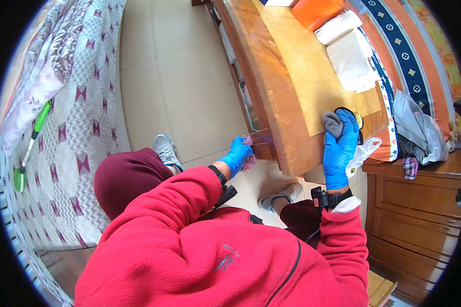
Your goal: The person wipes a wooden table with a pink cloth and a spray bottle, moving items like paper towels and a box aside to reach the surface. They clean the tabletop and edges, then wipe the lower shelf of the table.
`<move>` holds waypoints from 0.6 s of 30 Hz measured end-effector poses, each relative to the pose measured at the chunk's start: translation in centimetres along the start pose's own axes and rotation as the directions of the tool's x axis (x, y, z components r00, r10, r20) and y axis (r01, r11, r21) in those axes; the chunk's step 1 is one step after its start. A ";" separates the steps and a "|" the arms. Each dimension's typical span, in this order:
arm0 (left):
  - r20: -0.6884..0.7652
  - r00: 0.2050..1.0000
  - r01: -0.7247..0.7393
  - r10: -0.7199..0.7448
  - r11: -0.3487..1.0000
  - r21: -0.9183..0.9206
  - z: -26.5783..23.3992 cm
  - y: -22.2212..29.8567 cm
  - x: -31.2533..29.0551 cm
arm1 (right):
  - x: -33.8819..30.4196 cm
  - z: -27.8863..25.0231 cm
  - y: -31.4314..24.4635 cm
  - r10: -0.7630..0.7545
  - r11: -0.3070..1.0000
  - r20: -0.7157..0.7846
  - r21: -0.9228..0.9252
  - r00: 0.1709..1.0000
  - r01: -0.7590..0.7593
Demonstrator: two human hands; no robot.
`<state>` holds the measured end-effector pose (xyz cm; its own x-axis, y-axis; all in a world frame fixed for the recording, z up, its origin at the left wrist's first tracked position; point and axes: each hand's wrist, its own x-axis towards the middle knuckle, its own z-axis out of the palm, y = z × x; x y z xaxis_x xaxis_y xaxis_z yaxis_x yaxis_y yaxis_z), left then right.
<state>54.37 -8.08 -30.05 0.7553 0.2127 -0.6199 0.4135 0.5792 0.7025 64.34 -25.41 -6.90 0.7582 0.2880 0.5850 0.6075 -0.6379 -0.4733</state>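
My left hand [236, 156], in a blue glove, is closed on a pink cloth [249, 153] and presses it to the near end of the wooden table [292, 97], low on its side. Over the table's near right corner, my right hand [341, 148], gloved in blue too, has its fingers curled round a bunched grey cloth [333, 124]. Beside those fingers shows a dark-rimmed thing with a yellow part [360, 122]; the glove hides most of it, and I cannot tell if it is held. A crumpled white plastic bag [362, 155] hangs just right of that wrist.
White paper stacks [351, 59] and an orange box [316, 13] lie at the table's far right. A wooden drawer cabinet [415, 215] with plastic bags [425, 135] stands right. Left is a patterned bed cover [82, 128] with a green-handled brush [38, 128]. Tiled floor [179, 87] lies between.
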 end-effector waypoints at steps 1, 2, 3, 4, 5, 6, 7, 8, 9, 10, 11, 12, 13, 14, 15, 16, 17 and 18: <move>-0.026 0.999 0.037 -0.036 0.999 0.025 -0.7 -1.7 1.2 | 0.0 0.0 0.0 -0.004 1.000 -0.012 -0.001 1.000 0.004; 0.052 0.995 0.090 -0.090 0.996 0.004 -1.6 -3.2 2.6 | -0.1 0.1 0.1 0.028 0.994 0.007 0.102 1.000 -0.028; 0.126 0.977 0.175 -0.174 0.985 0.005 -2.8 -4.2 4.1 | -0.1 0.1 0.1 0.027 0.998 0.001 0.049 1.000 -0.027; 0.201 0.947 0.255 -0.252 0.967 0.007 -3.8 -5.2 5.6 | -0.1 0.1 0.2 0.020 0.999 0.002 0.026 1.000 -0.020; 0.186 0.900 0.415 -0.395 0.906 -0.080 -4.9 -5.9 7.3 | -0.1 0.1 0.4 0.018 1.000 0.002 0.017 1.000 -0.018; 0.186 0.827 0.559 -0.531 0.813 -0.164 -5.8 -6.5 9.1 | -0.1 0.1 0.5 0.000 1.000 0.004 -0.013 1.000 0.001; 0.202 0.742 0.670 -0.639 0.692 -0.270 -6.4 -7.4 10.4 | -0.1 0.1 0.7 0.013 1.000 0.009 -0.011 1.000 -0.013; 0.173 0.744 0.666 -0.645 0.696 -0.268 -6.7 -8.6 11.2 | -0.2 0.1 0.8 0.028 1.000 0.013 -0.006 1.000 -0.028; 0.144 0.759 0.646 -0.635 0.705 -0.292 -7.0 -9.9 11.8 | -0.2 0.1 0.8 0.046 0.999 0.014 0.018 0.999 -0.047; 0.095 0.745 0.654 -0.660 0.695 -0.299 -7.0 -11.0 12.6 | -0.2 0.1 0.8 0.035 0.994 0.020 0.100 0.999 -0.037; 0.125 0.798 0.598 -0.590 0.749 -0.283 -6.9 -12.1 13.3 | -0.2 0.2 0.8 0.041 0.996 0.023 0.073 0.999 -0.043; 0.139 0.821 0.570 -0.554 0.783 -0.247 -6.7 -13.1 13.7 | -0.1 0.1 0.7 0.050 0.996 0.024 0.076 0.998 -0.052; 0.153 0.843 0.538 -0.516 0.816 -0.209 -6.4 -13.7 14.2 | -0.1 0.2 0.6 0.058 0.992 0.023 0.108 0.998 -0.061; 0.168 0.862 0.503 -0.478 0.847 -0.172 -6.3 -14.1 14.2 | 0.0 0.1 0.5 0.059 0.997 0.023 0.057 0.998 -0.060; 0.183 0.881 0.461 -0.435 0.877 -0.136 -6.1 -14.0 14.2 | 0.1 0.1 0.3 0.056 0.998 0.021 0.038 0.998 -0.056; 0.202 0.890 0.438 -0.409 0.891 -0.123 -6.0 -13.6 13.7 | 0.1 0.1 0.1 0.064 0.997 0.015 0.035 0.998 -0.064; 0.192 0.915 0.375 -0.355 0.923 -0.085 -5.8 -12.7 13.1 | 0.2 0.0 0.0 0.031 1.000 0.017 0.001 0.999 -0.031; 0.186 0.933 0.326 -0.309 0.943 -0.069 -5.6 -11.3 12.1 | 0.3 0.1 -0.1 0.005 1.000 0.010 -0.016 1.000 -0.005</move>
<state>55.99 -7.63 -47.50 0.6716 -0.1271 -0.7300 0.6010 0.6696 0.4363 64.52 -25.17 -6.69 0.7634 0.2919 0.5761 0.6001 -0.6504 -0.4657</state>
